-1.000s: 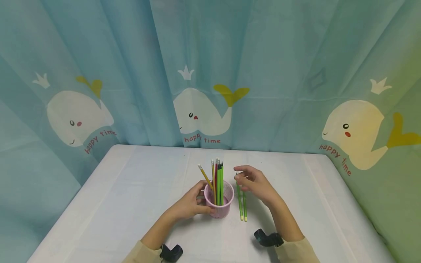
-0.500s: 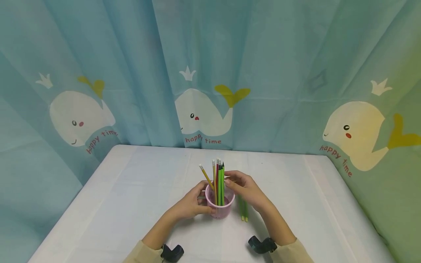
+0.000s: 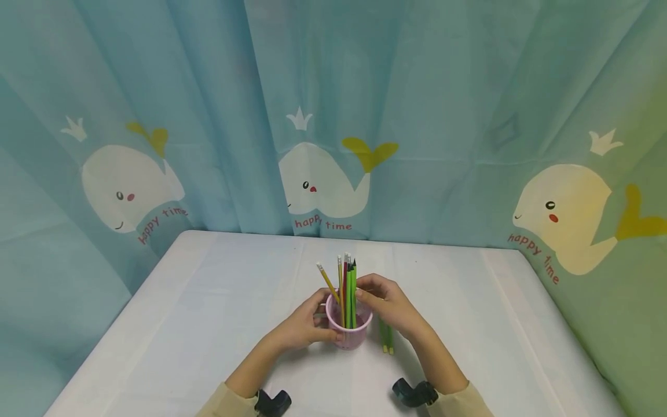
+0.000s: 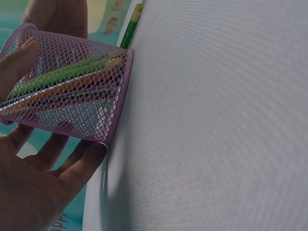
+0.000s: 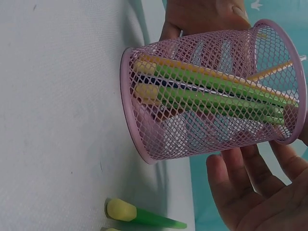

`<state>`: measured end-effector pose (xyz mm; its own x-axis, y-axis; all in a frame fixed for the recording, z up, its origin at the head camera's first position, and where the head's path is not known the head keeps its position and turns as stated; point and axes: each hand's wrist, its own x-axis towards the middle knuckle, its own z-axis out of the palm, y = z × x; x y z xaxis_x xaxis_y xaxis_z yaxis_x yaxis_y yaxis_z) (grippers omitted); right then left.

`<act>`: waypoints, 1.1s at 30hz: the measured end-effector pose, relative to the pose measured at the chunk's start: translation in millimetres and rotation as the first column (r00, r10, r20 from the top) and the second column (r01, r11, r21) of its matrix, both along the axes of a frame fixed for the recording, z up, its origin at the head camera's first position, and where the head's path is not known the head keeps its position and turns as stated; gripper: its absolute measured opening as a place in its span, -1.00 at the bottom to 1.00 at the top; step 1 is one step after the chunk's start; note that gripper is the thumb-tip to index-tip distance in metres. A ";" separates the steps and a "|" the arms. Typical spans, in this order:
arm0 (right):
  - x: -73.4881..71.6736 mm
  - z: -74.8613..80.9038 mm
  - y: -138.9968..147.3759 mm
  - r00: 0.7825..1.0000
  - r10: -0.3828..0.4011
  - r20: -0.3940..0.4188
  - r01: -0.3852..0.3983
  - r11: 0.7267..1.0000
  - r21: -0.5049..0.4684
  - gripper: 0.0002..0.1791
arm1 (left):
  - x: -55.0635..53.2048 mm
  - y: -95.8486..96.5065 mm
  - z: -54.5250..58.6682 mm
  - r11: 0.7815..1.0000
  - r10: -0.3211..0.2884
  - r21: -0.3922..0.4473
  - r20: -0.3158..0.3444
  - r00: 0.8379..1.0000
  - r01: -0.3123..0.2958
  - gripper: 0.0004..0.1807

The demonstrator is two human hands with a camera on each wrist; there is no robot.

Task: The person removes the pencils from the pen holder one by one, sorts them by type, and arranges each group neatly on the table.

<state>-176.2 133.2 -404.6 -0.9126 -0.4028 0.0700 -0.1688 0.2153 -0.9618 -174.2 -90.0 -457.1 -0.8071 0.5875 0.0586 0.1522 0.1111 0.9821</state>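
A pink mesh pencil cup [image 3: 350,339] stands upright on the white table [image 3: 219,301]. Inside it, green pencils [image 3: 351,295], yellow pencils [image 3: 328,278] and a red one lean together, most with their upper ends above the rim. My left hand [image 3: 299,327] grips the cup from the left, thumb in front and fingers round the back. From the right, my right hand [image 3: 388,298] holds the cup near its rim [image 5: 299,82], thumb at the rim beside the green pencils and fingers along the far side. The right wrist view shows the green pencils' yellow ends [image 5: 147,91] at the cup's base.
Two more green pencils [image 3: 387,339] lie on the table right of the cup, partly hidden under the right hand. Behind the table's far edge hangs a blue-green curtain [image 3: 443,116] with whale prints. Dark wrist mounts [image 3: 414,394] sit on both wrists.
My right hand has moved left from above the two loose green pencils to the cup's right side. The left hand keeps its hold, and the cup stays in place.
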 end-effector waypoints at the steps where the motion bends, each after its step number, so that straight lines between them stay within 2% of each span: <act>1: 0.0 -0.1 0.4 1.000 -0.002 -0.002 0.002 1.000 -0.001 -0.73 | 0.0 0.2 0.2 1.000 0.002 -0.002 0.001 1.000 -0.002 -0.19; 5: -2.4 -4.5 1.9 1.000 -0.006 -0.009 0.006 1.000 -0.018 -0.76 | 0.8 0.3 0.6 1.000 0.006 0.000 0.007 1.000 -0.006 -0.19; 11: -12.9 -23.8 5.3 0.998 -0.049 -0.025 0.048 0.998 -0.033 -0.80 | 0.2 1.1 0.5 1.000 0.006 0.007 0.006 1.000 -0.006 -0.19; 14: -14.6 -27.7 5.8 0.998 -0.059 -0.022 0.058 0.998 -0.029 -0.78 | -0.4 1.0 -0.1 1.000 0.005 0.010 0.005 1.000 -0.005 -0.20; 19: -12.2 -23.1 5.2 0.998 -0.048 -0.031 0.047 0.998 -0.034 -0.80 | -0.5 0.6 -1.5 1.000 -0.002 0.019 0.002 1.000 0.002 -0.20; 26: -2.7 1.2 4.2 0.997 -0.063 -0.049 0.058 0.995 -0.086 -0.83 | 0.0 0.1 -1.5 1.000 -0.006 0.025 0.011 1.000 0.006 -0.20; 30: -7.0 -1.4 9.8 0.994 -0.104 -0.032 0.100 0.988 -0.115 -0.80 | -0.7 0.2 -1.0 0.999 -0.009 0.038 0.006 1.000 0.009 -0.20; 33: -10.8 -5.4 15.5 0.994 -0.107 -0.029 0.102 0.984 -0.144 -0.75 | -0.4 0.4 -0.7 0.999 -0.007 0.032 0.007 1.000 0.007 -0.19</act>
<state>-187.0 148.7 -410.0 -0.9449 -0.2892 0.1536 -0.1880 0.0950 -0.9776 -174.7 -89.7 -457.8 -0.8036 0.5907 0.0723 0.1463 0.0782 0.9861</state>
